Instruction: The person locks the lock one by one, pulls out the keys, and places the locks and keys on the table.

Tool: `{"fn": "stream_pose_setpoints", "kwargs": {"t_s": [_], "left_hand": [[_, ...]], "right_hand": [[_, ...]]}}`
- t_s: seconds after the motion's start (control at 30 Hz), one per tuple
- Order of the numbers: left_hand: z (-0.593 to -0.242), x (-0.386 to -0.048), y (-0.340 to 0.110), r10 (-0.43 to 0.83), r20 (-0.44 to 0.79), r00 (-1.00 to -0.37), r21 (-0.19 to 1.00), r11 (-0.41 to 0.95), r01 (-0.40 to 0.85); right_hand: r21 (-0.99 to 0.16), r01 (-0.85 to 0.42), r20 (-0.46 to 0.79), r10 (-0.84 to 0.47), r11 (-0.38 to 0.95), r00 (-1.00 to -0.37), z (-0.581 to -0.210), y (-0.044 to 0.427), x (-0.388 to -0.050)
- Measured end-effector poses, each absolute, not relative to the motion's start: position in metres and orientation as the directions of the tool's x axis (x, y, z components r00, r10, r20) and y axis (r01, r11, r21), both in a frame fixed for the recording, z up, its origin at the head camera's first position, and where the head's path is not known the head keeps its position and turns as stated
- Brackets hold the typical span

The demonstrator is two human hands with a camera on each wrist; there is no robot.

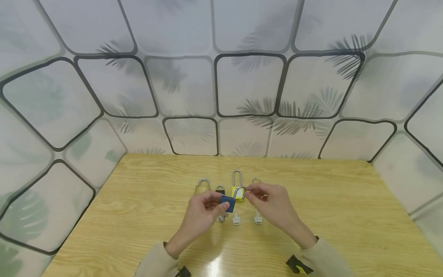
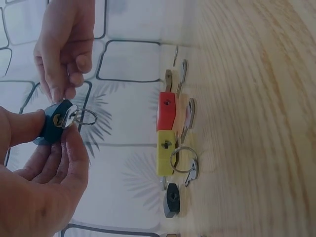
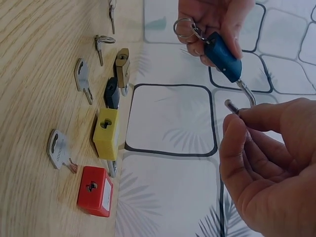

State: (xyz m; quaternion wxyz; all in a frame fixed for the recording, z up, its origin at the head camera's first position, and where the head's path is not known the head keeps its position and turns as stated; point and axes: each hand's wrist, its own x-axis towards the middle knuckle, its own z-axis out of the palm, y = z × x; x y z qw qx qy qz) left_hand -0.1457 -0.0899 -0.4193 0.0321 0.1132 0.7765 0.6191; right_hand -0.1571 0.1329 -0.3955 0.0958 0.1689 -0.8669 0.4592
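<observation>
Above the table my left hand (image 1: 200, 212) grips the body of a blue padlock (image 1: 227, 204) between thumb and fingers. Its shackle (image 3: 248, 94) is swung out, with the free end clear of the body. My right hand (image 1: 277, 202) pinches that shackle near its free end with thumb and index finger. In the left wrist view a key (image 2: 70, 115) sits at the keyhole in the padlock's base, and a key ring (image 2: 88, 117) hangs from it. Behind the hands, a red padlock (image 3: 91, 190) is mostly hidden by my right hand in the head view.
On the wooden table (image 1: 145, 231) lie a brass padlock (image 1: 202, 188), a small black padlock (image 3: 111, 93) and a yellow padlock (image 3: 106, 133) in a row. Grey-white keys (image 1: 236, 221) and small keys on a ring (image 2: 191, 170) lie before them. Patterned fabric (image 1: 187, 88) surrounds the back and sides.
</observation>
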Motion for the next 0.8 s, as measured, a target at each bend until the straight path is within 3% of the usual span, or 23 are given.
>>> {"fn": "stream_pose_setpoints", "kwargs": {"t_s": [0.37,0.8], "left_hand": [[-0.417,-0.142,-0.083,0.255,0.057,-0.965,0.972,0.208,0.113],[-0.418,-0.140,-0.077,0.289,0.073,-0.955,0.974,0.186,0.131]], "right_hand": [[-0.857,-0.240,0.162,-0.204,0.456,-0.966,-0.396,0.129,-0.159],[-0.882,-0.215,0.117,-0.246,0.419,-0.962,-0.391,0.120,-0.155]]}}
